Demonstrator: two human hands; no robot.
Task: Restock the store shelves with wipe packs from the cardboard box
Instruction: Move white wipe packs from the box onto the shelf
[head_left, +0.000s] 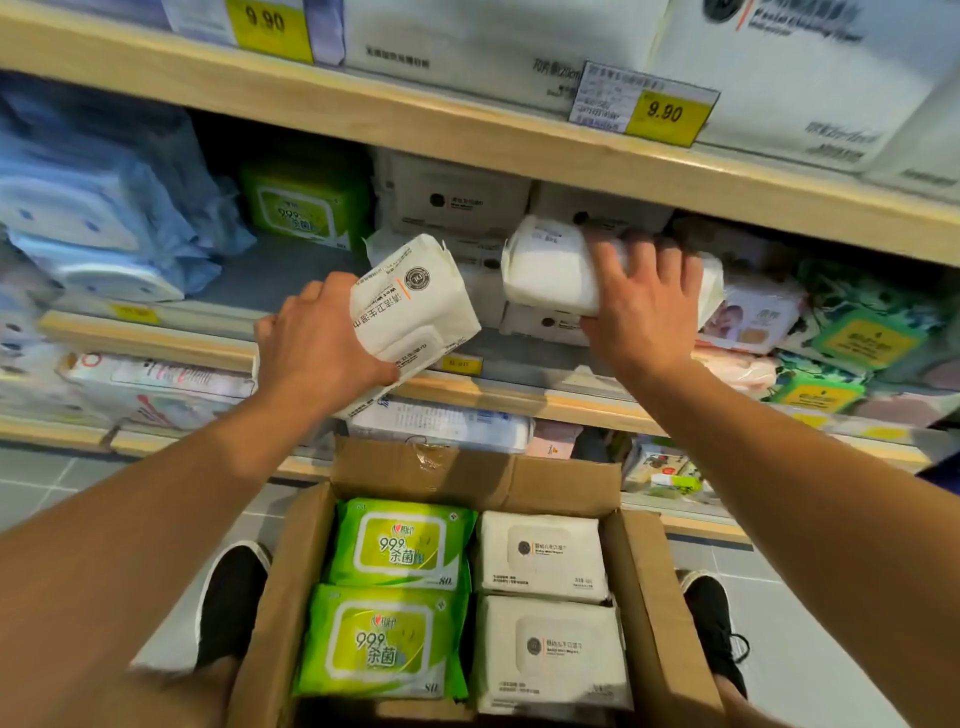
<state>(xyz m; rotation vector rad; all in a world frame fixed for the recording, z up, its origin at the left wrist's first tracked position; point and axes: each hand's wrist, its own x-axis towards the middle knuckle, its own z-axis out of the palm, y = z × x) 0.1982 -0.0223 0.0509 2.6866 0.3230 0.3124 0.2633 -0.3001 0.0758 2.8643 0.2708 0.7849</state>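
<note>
Head view: hands apparently gripping packs.

Wooden-edged shelving, grey tiled floor

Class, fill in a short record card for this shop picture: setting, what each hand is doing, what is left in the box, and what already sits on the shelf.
Setting: store shelves with price tags
Left hand: grips a white wipe pack, tilted, in front of the shelf
Right hand: holds another white pack at the shelf edge
Cardboard box: open on the floor, two green packs left, two white packs right
Already on shelf: a green pack, white packs behind the hands
</note>
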